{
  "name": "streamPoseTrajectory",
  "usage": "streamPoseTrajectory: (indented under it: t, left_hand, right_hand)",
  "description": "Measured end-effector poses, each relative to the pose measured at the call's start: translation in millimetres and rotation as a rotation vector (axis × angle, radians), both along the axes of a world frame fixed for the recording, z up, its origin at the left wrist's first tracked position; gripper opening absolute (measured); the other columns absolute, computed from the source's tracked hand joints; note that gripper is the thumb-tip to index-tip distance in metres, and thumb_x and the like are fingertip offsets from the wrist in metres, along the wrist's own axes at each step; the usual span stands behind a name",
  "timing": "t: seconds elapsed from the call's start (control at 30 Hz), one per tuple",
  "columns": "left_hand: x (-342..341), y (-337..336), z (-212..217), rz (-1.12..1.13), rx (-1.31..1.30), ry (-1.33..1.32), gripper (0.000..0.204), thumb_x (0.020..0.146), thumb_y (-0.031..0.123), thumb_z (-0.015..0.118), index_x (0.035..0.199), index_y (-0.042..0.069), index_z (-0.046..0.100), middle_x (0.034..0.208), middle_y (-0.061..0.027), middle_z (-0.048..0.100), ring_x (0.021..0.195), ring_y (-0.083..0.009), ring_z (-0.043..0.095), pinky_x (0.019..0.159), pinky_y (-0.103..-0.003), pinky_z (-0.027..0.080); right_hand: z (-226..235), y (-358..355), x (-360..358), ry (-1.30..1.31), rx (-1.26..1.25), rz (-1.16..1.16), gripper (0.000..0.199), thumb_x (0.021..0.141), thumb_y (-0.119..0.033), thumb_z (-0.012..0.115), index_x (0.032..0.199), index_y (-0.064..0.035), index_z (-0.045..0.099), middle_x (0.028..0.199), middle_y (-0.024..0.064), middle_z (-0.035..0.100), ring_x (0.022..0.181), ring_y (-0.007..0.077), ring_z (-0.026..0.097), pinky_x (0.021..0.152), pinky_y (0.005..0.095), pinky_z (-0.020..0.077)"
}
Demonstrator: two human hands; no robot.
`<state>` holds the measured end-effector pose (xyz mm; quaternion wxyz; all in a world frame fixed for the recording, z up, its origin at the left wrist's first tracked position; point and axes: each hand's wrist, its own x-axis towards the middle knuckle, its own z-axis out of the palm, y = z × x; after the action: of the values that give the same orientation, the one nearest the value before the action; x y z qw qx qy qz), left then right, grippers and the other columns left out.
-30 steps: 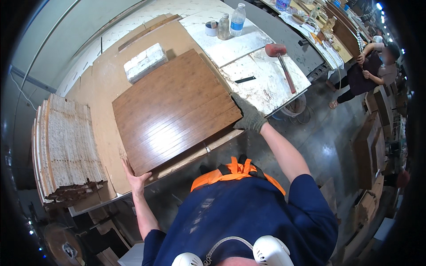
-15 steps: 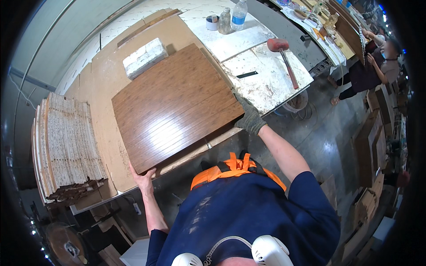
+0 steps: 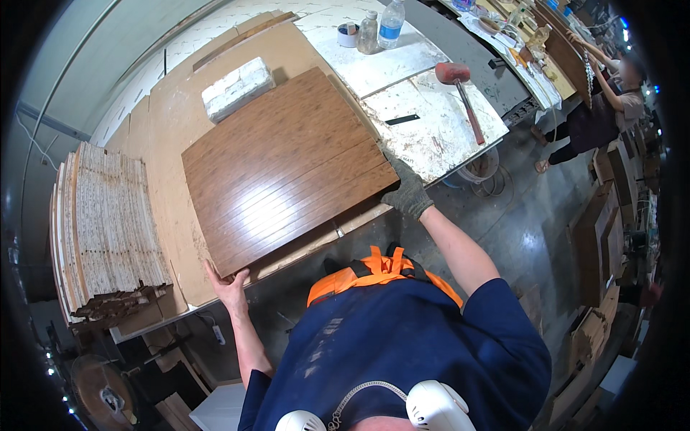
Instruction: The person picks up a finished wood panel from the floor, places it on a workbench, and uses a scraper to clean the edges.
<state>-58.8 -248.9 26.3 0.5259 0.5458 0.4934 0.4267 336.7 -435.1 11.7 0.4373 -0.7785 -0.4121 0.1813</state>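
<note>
A large brown panel of joined wooden flooring boards (image 3: pixel 284 169) lies flat on the workbench (image 3: pixel 172 115). My bare left hand (image 3: pixel 228 282) grips its near left corner at the bench's front edge. My right hand (image 3: pixel 407 190), in a dark glove, holds the panel's near right corner. A white block (image 3: pixel 238 87) rests on the bench just beyond the panel's far edge.
A stack of pale boards (image 3: pixel 104 230) stands on the left. A red-headed mallet (image 3: pixel 463 97), a black marker (image 3: pixel 402 119), two bottles (image 3: pixel 381 27) and a tape roll (image 3: pixel 348 34) lie on the white sheet to the right. Another person (image 3: pixel 607 108) works at far right.
The view has shifted so the panel sits slightly nearer and more central. Both hands remain on the panel's near corners.
</note>
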Motion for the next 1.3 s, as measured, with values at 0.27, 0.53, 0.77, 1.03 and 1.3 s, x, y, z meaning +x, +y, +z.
streamPoseTrajectory:
  t: [0.27,0.53,0.77,1.03,1.3]
  left_hand:
    - [-5,5,-12,-0.041,-0.037,0.035,0.095,0.057,-0.016,0.069,0.14,0.008,0.03,0.126,-0.01,0.047,0.11,-0.0218,0.048,0.092,-0.032,0.044]
    - [2,6,-15,-0.021,0.011,0.093,0.093,0.056,-0.017,0.069,0.138,0.007,0.034,0.124,-0.0097,0.048,0.11,-0.0219,0.048,0.093,-0.033,0.043]
    - [0,-1,-3,0.018,-0.22,0.032,0.089,0.061,-0.019,0.063,0.139,0.008,0.029,0.117,-0.0134,0.052,0.099,-0.0234,0.057,0.078,-0.032,0.052]
    - [-5,11,-18,-0.026,-0.109,-0.052,0.107,0.055,-0.015,0.074,0.144,0.006,0.018,0.129,-0.0123,0.048,0.114,-0.021,0.05,0.096,-0.032,0.044]
    - [-9,12,-26,-0.038,-0.057,0.012,0.103,0.055,-0.015,0.074,0.142,0.006,0.026,0.127,-0.0087,0.051,0.112,-0.0168,0.051,0.096,-0.029,0.043]
  right_hand:
    - [3,2,-1,-0.029,-0.081,-0.007,0.094,0.053,-0.009,0.073,0.138,-0.0063,0.034,0.133,0.021,0.044,0.123,0.0336,0.042,0.104,0.035,0.0346]
    - [-11,-1,5,-0.029,-0.046,-0.01,0.092,0.054,-0.01,0.072,0.138,-0.0056,0.034,0.13,0.0216,0.047,0.12,0.0352,0.044,0.103,0.0366,0.0359]
    - [-18,15,-1,-0.093,0.023,0.031,0.091,0.054,-0.011,0.076,0.136,-0.0075,0.036,0.123,0.0201,0.051,0.115,0.0341,0.048,0.1,0.0383,0.0385]
    - [-39,-3,7,-0.015,-0.036,-0.06,0.082,0.052,0.001,0.079,0.127,-0.0026,0.046,0.105,0.0111,0.063,0.096,0.0171,0.059,0.084,0.0307,0.0495]
    - [-53,-2,14,0.091,-0.003,-0.069,0.086,0.053,0.006,0.079,0.13,-0.0033,0.044,0.11,0.0091,0.06,0.097,0.0172,0.058,0.085,0.0304,0.0496]
